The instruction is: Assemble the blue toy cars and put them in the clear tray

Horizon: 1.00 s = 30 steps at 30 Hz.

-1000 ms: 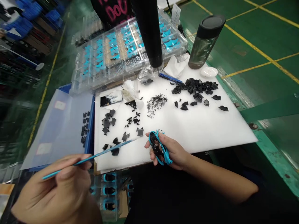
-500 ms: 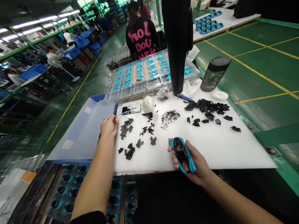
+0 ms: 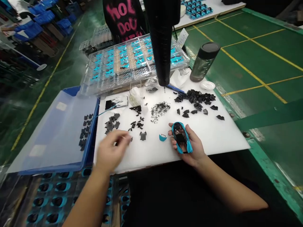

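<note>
Head view: blue model car body [image 3: 181, 137] held in the right hand [image 3: 191, 149]

The right hand, palm up, curls its fingers loosely round the car body, holding it above the white foam board [image 3: 213, 138]. The left hand [image 3: 111, 151] is blurred, fingers pinched together just beside a small black plastic piece [image 3: 131, 139]; whether they grip anything, I cannot tell. A small blue curved piece [image 3: 162, 137] lies between the hands. Beyond, black plastic pieces [image 3: 195, 96] lie scattered, then a clear tray of blue parts [image 3: 88, 78] and a dark bottle [image 3: 204, 63].
</note>
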Each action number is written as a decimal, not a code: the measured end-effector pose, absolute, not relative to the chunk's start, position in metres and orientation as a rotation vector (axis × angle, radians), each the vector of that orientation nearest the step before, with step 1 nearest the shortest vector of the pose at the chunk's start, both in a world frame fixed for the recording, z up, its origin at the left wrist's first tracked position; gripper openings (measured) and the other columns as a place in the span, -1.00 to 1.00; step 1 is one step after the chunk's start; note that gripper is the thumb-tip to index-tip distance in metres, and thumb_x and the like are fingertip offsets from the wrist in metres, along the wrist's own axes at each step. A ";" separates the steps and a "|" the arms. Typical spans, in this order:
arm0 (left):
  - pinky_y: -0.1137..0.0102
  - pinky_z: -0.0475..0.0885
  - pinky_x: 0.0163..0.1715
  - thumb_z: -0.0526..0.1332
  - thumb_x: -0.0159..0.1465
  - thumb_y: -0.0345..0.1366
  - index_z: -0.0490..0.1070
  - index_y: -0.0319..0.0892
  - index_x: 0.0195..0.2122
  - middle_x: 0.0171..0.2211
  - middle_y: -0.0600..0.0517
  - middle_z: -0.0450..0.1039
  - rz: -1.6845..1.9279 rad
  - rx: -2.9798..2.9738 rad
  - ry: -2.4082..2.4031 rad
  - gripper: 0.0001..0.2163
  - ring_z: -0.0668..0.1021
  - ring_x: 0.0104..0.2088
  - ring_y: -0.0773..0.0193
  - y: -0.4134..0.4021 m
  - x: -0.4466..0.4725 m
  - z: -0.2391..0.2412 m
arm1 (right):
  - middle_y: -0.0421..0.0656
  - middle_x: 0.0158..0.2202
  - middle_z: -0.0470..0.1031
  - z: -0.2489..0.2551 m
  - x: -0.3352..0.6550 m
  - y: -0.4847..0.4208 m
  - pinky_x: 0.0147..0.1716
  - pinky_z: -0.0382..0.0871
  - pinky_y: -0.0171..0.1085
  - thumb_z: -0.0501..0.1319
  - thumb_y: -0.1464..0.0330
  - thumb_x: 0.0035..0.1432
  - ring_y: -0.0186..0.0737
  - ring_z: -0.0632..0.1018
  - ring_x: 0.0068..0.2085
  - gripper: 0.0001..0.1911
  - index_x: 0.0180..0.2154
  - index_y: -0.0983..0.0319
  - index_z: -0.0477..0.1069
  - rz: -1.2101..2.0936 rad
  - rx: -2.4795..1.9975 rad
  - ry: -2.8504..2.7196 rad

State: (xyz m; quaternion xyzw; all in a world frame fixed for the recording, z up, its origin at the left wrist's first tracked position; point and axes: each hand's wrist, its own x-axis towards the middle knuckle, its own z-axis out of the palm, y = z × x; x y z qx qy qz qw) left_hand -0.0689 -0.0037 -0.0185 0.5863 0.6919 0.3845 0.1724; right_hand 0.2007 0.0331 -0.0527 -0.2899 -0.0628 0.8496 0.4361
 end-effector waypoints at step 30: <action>0.31 0.48 -0.25 0.15 0.35 -0.32 0.49 -0.13 -0.27 -0.30 0.00 0.54 0.678 2.064 1.671 -0.88 0.57 -0.27 0.22 0.009 0.016 -0.050 | -0.12 -0.25 0.52 -0.065 0.210 0.026 -0.47 0.51 -0.33 0.13 0.04 0.31 -0.32 0.53 -0.42 -0.50 0.06 0.26 0.44 2.224 -0.535 -0.187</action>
